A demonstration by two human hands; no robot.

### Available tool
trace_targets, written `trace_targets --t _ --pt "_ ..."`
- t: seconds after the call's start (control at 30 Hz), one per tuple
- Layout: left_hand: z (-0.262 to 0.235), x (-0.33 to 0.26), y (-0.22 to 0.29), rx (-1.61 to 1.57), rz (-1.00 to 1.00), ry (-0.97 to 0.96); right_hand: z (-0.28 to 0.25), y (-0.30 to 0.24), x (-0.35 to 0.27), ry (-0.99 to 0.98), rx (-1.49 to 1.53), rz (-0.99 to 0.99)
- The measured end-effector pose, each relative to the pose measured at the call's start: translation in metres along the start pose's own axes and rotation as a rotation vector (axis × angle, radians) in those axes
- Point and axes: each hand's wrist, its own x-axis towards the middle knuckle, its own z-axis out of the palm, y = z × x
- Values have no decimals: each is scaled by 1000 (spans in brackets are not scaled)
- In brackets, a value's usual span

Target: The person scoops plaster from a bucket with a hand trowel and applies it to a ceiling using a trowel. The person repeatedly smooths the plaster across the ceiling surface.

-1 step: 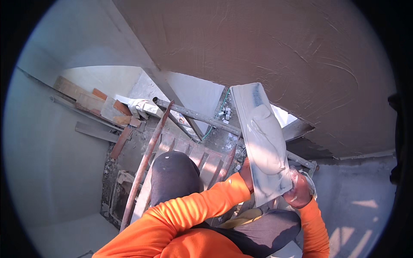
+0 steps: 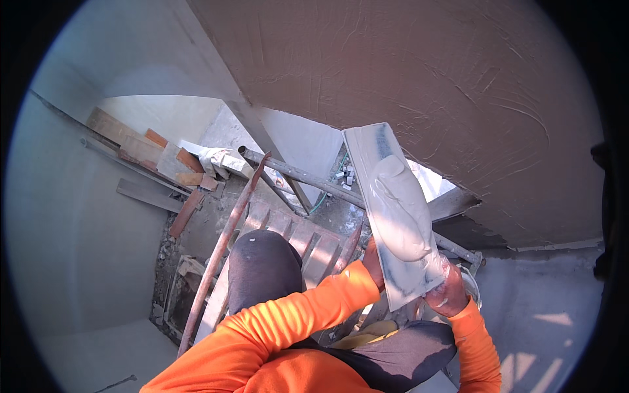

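Head view: both hands, left hand (image 2: 373, 261) and right hand (image 2: 449, 293), closed on the plastering trowel (image 2: 396, 216) loaded with white plaster (image 2: 401, 208), just below the brown wall (image 2: 419, 85); loading looks done, next needs a flat press upward.

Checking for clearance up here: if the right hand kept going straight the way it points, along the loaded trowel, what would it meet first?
Probably the brown plastered surface just beyond the trowel tip; the right hand points up along it, though depth is unclear.

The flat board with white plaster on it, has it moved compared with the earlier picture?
No. The plaster board sits at the same spot against the scaffold pipe behind it, with both hands, the left hand and the right hand, at its lower end.
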Motion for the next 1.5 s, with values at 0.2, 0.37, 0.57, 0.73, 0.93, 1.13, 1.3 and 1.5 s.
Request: trace_targets --t 0.2,0.37,0.57,0.73,0.93,1.13,1.3,1.5 --pt "-48 14 74 -707 71 198 82 -32 87 83 974 236" --pt "-127 24 103 -763 145 279 108 -29 112 -92 738 314" --pt "-254 31 116 -637 276 505 117 6 86 -79 324 523" --pt "-351 42 78 -676 338 627 139 44 26 -108 84 533" --pt "-422 95 33 -762 334 868 166 49 -26 -137 44 691" --pt "-455 160 37 -797 506 926 179 9 -16 -217 71 875" --pt "-452 189 62 -527 448 1183 185 9 -13 -126 203 745" --pt "-416 197 116 123 61 1564 187 18 -13 -128 250 818"
